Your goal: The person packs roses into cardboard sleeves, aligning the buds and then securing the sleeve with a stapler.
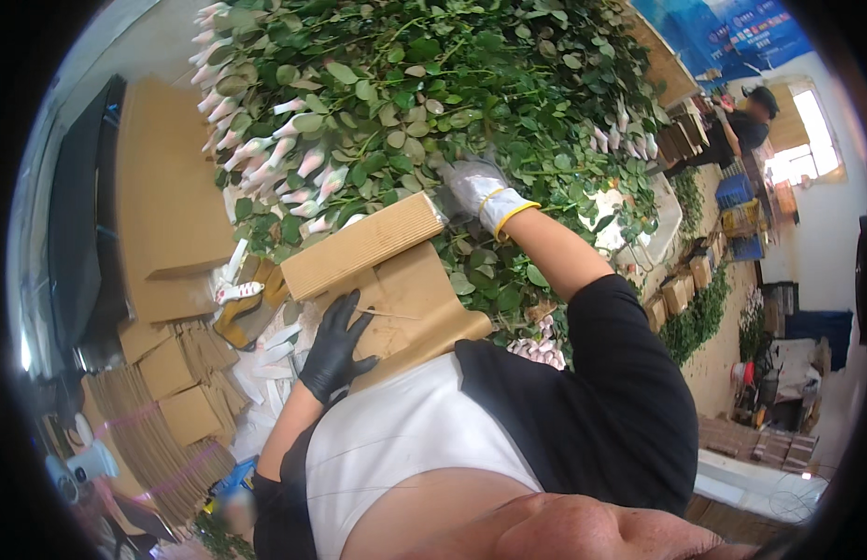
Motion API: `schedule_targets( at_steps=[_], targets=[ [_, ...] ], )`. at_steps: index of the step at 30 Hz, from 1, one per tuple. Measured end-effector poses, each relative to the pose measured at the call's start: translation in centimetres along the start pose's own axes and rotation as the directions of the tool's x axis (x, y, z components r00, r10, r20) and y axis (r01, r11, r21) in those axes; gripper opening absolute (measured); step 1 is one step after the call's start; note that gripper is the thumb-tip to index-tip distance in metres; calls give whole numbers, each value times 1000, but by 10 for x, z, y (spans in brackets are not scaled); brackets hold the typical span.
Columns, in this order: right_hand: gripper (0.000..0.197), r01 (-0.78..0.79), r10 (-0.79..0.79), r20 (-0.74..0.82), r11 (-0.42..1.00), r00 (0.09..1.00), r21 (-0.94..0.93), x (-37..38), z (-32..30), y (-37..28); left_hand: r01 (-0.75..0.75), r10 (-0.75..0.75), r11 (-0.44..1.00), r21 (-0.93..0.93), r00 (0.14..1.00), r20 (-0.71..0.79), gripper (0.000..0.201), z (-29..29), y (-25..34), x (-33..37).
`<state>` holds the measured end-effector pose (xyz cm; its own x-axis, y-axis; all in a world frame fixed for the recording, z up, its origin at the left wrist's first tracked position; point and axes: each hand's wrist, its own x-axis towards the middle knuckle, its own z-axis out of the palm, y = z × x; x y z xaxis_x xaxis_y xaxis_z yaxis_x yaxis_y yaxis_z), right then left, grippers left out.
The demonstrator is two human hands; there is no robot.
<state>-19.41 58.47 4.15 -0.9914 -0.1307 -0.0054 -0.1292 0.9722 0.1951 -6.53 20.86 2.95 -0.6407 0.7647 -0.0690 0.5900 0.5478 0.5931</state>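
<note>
My left hand (334, 347), in a black glove, rests on a sheet of brown paper (419, 289) with its fingers spread, and grips nothing. A thin tan strip (387, 313) lies on the paper by its fingertips. Just beyond that hand is a corrugated cardboard piece (363, 245), folded into a long block shape. My right hand (478, 193), in a pale glove with a yellow-edged cuff, reaches in among the leafy rose stems (433, 103). Leaves and blur hide its fingertips, so I cannot make out whether it grips a stem. Rose buds in pale sleeves (256, 159) line the heap's left side.
Stacked flat cardboard (162, 420) and a large cardboard sheet (167, 187) stand at the left. A yellow-and-grey glove (237, 317) lies beside the paper. At the far right a person (751, 121) in dark clothes stands near blue crates (732, 191) and more greenery.
</note>
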Motion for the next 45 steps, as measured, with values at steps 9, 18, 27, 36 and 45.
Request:
schedule_targets(
  at_steps=[9,18,27,36,45],
  targets=[
    [21,262,-184,-311,936,933,234,-16,-226,39,-60,-23,976,-211,928,-372,44,33,-19,-12],
    [39,387,-143,-558,854,817,348,-148,-203,34,-141,-77,622,-770,968,-240,102,38,-42,-18],
    [31,315,-477,184,778,859,544,-93,-159,-82,179,-295,655,-734,955,-30,45,22,-14,-17],
    [32,400,-541,344,823,767,403,-46,-77,-148,-421,381,904,-74,872,-308,44,25,-2,42],
    [44,401,-548,461,832,698,384,-57,-93,-125,-486,487,873,34,871,-69,31,16,21,53]
  ],
)
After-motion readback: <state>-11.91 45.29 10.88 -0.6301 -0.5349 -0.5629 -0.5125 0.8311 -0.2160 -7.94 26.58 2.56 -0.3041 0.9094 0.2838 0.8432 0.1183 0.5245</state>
